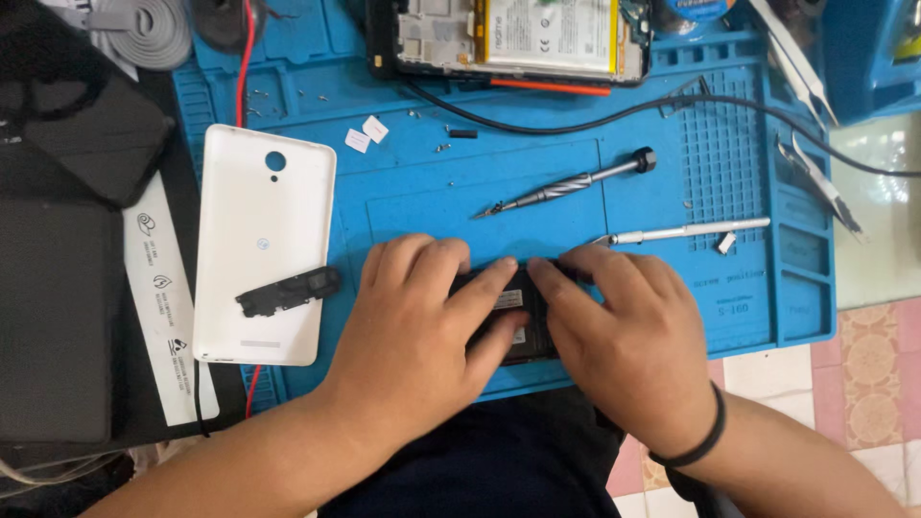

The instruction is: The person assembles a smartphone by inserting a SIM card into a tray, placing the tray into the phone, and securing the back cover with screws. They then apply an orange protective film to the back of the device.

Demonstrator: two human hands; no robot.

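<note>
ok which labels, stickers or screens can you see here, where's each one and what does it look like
Battery label: top centre, in the opened phone; white and yellow rectangle.
White strip: left, beside the white back cover; long, with small black symbols.
Small stickers: on the black part under both hands; pale rectangles.
No lit screens.

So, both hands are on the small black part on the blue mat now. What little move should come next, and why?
Probably lift the fingertips slightly to uncover the black part and check how it sits. The left hand and right hand both press on it and hide most of it, so its state cannot be judged. The screwdriver lies untouched on the blue mat, close beyond the hands.
</note>
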